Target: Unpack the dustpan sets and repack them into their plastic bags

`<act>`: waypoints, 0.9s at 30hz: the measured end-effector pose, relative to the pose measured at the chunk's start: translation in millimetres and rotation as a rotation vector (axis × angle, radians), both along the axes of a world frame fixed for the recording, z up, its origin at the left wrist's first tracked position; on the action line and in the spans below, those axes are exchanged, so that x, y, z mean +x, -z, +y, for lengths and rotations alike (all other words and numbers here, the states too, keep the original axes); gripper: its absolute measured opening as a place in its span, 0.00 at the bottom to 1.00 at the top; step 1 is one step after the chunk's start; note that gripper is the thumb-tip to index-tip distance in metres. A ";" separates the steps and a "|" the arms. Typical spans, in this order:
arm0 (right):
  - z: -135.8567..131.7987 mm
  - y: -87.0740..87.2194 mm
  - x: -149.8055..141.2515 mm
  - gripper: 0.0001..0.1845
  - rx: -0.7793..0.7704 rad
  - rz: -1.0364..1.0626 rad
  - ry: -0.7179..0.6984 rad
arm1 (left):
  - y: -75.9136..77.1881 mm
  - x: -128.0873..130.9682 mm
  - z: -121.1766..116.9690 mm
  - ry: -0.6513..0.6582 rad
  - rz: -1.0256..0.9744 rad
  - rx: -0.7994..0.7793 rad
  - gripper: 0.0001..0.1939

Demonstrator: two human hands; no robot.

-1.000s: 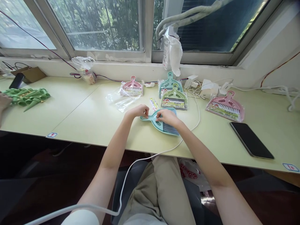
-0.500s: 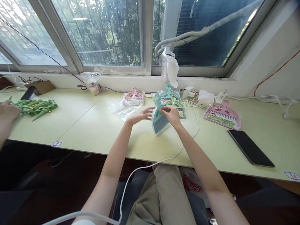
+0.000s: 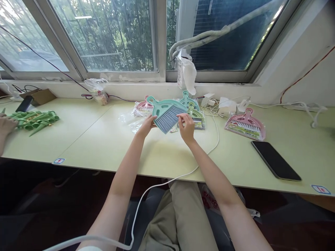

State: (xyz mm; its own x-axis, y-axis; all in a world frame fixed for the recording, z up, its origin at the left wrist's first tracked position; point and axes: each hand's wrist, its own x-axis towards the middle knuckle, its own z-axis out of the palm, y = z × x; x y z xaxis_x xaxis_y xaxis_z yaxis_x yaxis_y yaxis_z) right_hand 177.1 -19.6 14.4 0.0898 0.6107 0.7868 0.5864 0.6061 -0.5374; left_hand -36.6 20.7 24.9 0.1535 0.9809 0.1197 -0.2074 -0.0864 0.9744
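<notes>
A teal hand brush (image 3: 167, 116) with grey bristles is held up above the table, its looped handle tilted to the upper left. My left hand (image 3: 147, 126) grips its left edge near the handle. On the other side, my right hand (image 3: 186, 127) pinches the right end of the bristles with fingers and thumb. Behind the brush lie a wrapped teal brush and dustpan set (image 3: 186, 100) and a wrapped green set (image 3: 196, 118). A wrapped pink set (image 3: 143, 107) is partly covered by the held brush. Clear plastic film (image 3: 128, 120) lies beyond my left hand.
To the right are another wrapped pink set (image 3: 246, 124) and a black phone (image 3: 276, 160). A white cable (image 3: 216, 139) crosses the table to its front edge. At far left another person's hand (image 3: 7, 124) touches green cone-shaped pieces (image 3: 39, 120). A tissue pack (image 3: 186, 71) stands by the window.
The brush has turned from nearly upright to broadside, bristles facing me. My left hand has closed on its left edge, and my right hand has shifted to the bristle end.
</notes>
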 end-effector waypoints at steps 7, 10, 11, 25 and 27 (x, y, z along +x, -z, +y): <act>1.4 23.2 -18.2 0.28 -0.361 -0.526 0.015 | 9.3 -7.3 15.1 -0.300 -0.207 0.013 0.20; 2.0 28.6 -21.1 0.27 -0.598 -0.707 -0.096 | 12.2 -8.9 15.6 -0.322 -0.215 0.023 0.25; 1.5 29.0 -20.9 0.25 -0.633 -0.734 -0.157 | 13.1 -8.8 15.5 -0.326 -0.214 0.025 0.26; -14.6 16.9 -42.2 0.40 -0.738 -0.496 -0.236 | 18.9 -10.5 17.4 -0.380 -0.182 0.011 0.27; -13.0 13.9 -37.6 0.36 -0.804 -0.508 -0.294 | 19.6 -9.4 17.4 -0.369 -0.173 0.016 0.28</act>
